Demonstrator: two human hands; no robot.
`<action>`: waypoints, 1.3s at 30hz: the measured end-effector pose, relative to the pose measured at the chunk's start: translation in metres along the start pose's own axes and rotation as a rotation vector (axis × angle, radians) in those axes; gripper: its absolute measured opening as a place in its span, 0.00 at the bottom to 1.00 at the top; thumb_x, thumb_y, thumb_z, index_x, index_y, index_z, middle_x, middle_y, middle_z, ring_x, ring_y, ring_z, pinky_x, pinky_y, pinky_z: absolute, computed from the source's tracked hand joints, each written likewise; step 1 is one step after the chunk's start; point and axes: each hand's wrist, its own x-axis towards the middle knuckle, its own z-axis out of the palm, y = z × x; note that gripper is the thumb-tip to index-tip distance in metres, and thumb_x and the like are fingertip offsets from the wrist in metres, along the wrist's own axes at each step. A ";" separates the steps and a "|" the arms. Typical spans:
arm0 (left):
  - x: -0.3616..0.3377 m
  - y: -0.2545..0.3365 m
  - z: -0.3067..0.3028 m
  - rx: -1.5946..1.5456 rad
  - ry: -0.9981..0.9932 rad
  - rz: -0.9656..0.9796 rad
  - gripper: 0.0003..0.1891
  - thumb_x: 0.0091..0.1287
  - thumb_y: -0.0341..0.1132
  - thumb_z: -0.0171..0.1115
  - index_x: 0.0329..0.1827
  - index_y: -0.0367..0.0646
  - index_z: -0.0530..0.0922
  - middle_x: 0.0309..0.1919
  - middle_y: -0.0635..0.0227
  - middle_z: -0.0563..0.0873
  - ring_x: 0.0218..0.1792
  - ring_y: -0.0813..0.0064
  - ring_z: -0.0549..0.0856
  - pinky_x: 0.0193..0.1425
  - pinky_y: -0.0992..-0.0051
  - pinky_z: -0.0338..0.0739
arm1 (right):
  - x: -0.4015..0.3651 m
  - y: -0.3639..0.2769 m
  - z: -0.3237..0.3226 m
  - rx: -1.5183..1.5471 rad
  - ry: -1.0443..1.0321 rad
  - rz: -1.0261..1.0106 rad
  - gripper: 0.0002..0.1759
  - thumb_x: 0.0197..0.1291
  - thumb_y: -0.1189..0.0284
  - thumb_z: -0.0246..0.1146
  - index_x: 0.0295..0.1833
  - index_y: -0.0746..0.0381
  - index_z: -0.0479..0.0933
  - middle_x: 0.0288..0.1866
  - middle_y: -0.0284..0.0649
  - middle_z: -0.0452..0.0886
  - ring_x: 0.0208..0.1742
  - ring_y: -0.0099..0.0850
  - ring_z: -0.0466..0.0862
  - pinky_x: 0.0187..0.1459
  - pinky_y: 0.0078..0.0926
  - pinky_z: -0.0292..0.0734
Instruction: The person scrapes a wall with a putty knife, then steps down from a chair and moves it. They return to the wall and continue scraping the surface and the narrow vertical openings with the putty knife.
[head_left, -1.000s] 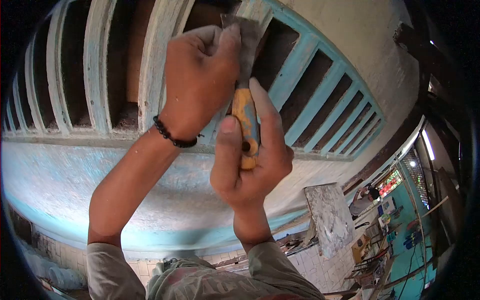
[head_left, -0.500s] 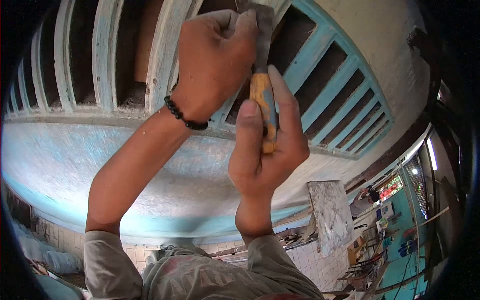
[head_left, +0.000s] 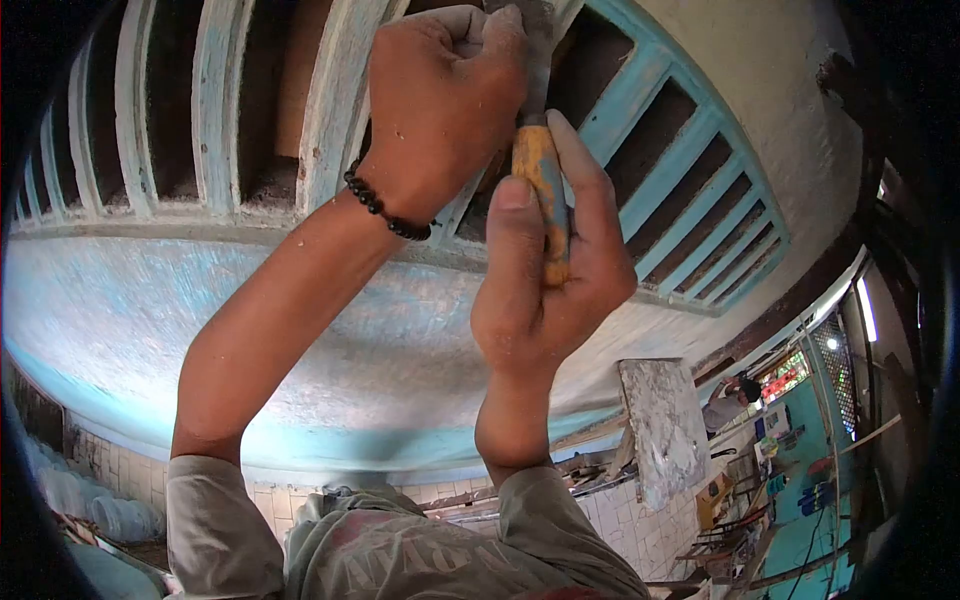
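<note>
A putty knife (head_left: 543,190) with a worn yellow-and-blue handle points up in front of a slatted frame (head_left: 335,110). My right hand (head_left: 535,305) is closed around its handle, thumb on the front and a finger stretched along the side. Higher up, my left hand (head_left: 445,100), wearing a black bead bracelet (head_left: 385,210) at the wrist, has curled fingers with the thumb pressed against the metal blade. The blade's tip is cut off at the top edge. Behind my hands, the slats show worn white and light-blue paint.
Below the slats runs a scuffed white-and-blue wall (head_left: 330,330). At lower right stands a paint-stained board (head_left: 660,430), with a person (head_left: 730,403) further back beside cluttered shelves. Clear plastic-looking containers (head_left: 100,505) sit at lower left.
Both my hands and the putty knife have shifted slightly up and to the right. My grip looks the same.
</note>
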 end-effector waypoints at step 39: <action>0.019 0.021 0.010 -0.022 -0.138 -0.111 0.23 0.78 0.36 0.61 0.21 0.36 0.72 0.16 0.74 0.73 0.22 0.86 0.69 0.23 0.72 0.63 | 0.011 0.013 0.000 0.032 0.055 0.055 0.27 0.73 0.63 0.65 0.69 0.72 0.77 0.51 0.53 0.88 0.46 0.34 0.90 0.46 0.29 0.84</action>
